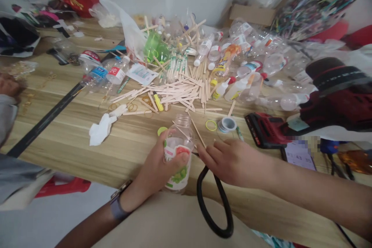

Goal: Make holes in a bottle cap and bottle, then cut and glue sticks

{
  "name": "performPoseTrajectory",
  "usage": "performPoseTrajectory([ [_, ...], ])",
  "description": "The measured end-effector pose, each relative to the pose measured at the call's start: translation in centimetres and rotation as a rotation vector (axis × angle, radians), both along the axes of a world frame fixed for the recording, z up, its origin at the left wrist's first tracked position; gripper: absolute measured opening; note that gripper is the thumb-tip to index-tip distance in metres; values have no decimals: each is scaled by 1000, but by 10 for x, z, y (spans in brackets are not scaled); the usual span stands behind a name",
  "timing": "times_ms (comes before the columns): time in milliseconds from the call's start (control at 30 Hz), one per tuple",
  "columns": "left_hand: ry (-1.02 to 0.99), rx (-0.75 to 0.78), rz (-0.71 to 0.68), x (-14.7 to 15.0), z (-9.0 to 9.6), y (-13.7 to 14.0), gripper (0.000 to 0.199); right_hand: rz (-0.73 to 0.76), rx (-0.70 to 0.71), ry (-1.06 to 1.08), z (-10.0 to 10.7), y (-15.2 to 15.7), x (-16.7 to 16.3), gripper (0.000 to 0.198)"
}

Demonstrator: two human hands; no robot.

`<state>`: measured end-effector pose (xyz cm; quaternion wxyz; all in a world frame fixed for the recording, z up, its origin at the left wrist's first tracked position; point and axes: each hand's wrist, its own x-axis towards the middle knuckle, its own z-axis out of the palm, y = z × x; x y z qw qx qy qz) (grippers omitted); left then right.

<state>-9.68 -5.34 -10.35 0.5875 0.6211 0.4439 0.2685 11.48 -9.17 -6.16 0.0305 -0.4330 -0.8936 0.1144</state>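
My left hand [162,162] is wrapped round a clear plastic bottle [179,168] with a fruit-print label. Uncapped and upright, it tilts slightly, its neck pointing up. To its right, my right hand [232,161] has its fingers curled around a tool with a black looped handle [228,217], which hangs below the fingers. A short dark part of this tool reaches toward the bottle's side; its working end is mostly hidden. One thin wooden stick [198,131] runs down to the right fingertips, and whether they touch it I cannot tell. A yellow-green cap [162,130] shows beside my left hand.
Flat wooden sticks [180,93] lie heaped mid-table before several plastic bottles [247,68]. A red-black power tool [328,97] stands right, near a wire spool [227,124] and a phone [299,157]. Crumpled tissue [101,128] lies left. Another person's hand [8,87] is at the left edge.
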Motion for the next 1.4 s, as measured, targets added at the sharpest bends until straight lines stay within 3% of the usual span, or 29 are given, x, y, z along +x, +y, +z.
performPoseTrajectory([
  [100,11,-6,5,1,1,0,56,-64,-146,45,2,1,-1,30],
  [200,3,-3,68,1,1,0,64,-243,-422,240,0,2,-11,39],
  [267,-4,6,79,0,1,0,66,-227,-419,250,-1,4,-13,44],
  [433,32,-13,22,-1,1,0,60,-18,-96,59,1,11,0,30],
  [567,17,19,29,0,1,0,58,-143,-284,185,3,12,-4,24],
  [700,-16,55,81,0,-1,2,64,-240,-507,286,0,12,-14,41],
  [767,-14,40,87,0,-2,3,66,-168,-413,214,0,14,-12,40],
  [900,38,-3,78,1,-2,3,62,17,-5,-15,0,17,-1,29],
  [967,36,-12,76,2,-2,2,62,-42,-97,52,-1,16,0,26],
  [1067,-7,33,112,3,-1,3,65,-232,-374,264,-4,16,-9,32],
  [1133,-23,68,134,2,0,4,66,-278,-564,335,-5,16,-15,42],
  [1167,-24,74,135,2,1,5,66,-266,-573,319,-4,17,-17,43],
  [1233,-16,67,114,1,1,5,64,-162,-385,183,-2,18,-15,38],
  [1333,1,64,84,1,0,5,61,57,91,-96,0,20,-6,29],
  [1400,7,59,69,1,-1,5,60,134,164,-157,-2,19,-1,31],
])
